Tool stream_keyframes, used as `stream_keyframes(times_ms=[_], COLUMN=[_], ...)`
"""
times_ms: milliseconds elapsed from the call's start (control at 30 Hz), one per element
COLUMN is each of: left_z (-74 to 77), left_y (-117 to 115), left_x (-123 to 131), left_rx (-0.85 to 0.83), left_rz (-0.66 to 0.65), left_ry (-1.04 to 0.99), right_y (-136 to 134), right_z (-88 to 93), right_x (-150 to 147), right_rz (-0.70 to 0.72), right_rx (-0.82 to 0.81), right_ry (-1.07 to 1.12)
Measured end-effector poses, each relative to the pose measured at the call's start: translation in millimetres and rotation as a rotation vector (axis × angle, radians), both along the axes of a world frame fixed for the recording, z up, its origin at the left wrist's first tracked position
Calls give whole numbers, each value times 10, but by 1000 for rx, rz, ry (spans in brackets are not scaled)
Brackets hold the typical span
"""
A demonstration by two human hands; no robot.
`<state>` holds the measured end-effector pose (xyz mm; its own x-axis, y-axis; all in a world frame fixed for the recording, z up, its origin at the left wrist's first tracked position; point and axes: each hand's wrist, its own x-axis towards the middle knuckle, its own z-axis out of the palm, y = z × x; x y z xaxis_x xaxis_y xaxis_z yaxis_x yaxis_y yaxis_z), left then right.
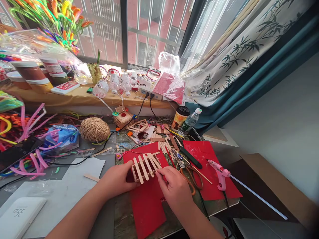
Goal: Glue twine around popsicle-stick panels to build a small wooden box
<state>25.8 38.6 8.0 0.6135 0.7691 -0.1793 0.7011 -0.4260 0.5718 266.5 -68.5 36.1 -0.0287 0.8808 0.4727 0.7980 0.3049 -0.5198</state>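
Both hands meet on a small stick frame (145, 168), a little box of flat wooden sticks with pale slats laid across its top. The left hand (116, 179) wraps around its near left end, thumb and fingers closed on it, which seems meant to hold it steady and tipped up toward the eye. The right hand (174, 186) comes in from the other side with its fingertips pinched on the right end of the slats, a light grip that suits fine adjusting more than carrying. The frame sits just above a red paper sheet (147, 205) on the desk (124, 219), probably there to shield the surface. A second red sheet (209, 151) lies to the right, and on it a pink glue gun (219, 173) rests nose down on its stand, near the right hand, its cord trailing off the edge. Orange-handled scissors (193, 181) lie between that hand and the gun, with a black cutter (190, 157) just behind. A heap of loose sticks (164, 142) lies beyond the frame, within easy reach. Farther back stand a paper cup (179, 118) and a water bottle (190, 121), out of the working area. A ball of twine (94, 129) and pink pipe cleaners (32, 162) occupy the left side, well apart from the hands.
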Motion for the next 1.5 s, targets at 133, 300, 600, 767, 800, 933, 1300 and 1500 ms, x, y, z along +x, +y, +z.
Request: stream_keyframes(times_ms=[133,300,600,767,800,933,1300,1500], left_z=[-2,-5,-11,-17,-16,-12,0,-22], left_y=[5,7,-3,1,2,3,-10,-2], left_x=[-2,-7,-10,-4,-4,-7,-6,-7], left_rx=[-3,-4,-6,4,5,9,0,6], left_rz=[-5,-9,-8,-8,-7,-3,-4,0], left_ry=[-8,-12,-20,-31,-32,-21,-24,-26], right_y=[12,-1,-50,1,9,26,78,124], right_z=[39,24,25,16,4,-38,-12,6], right_x=[69,154,90,104,105,102,87,76], right_rz=[-9,9,16,67,68,51,85,102], right_rx=[6,24,81,54,48,48,81,70], right_ry=[11,2,-215,-318,-325,-335,-371,-412])
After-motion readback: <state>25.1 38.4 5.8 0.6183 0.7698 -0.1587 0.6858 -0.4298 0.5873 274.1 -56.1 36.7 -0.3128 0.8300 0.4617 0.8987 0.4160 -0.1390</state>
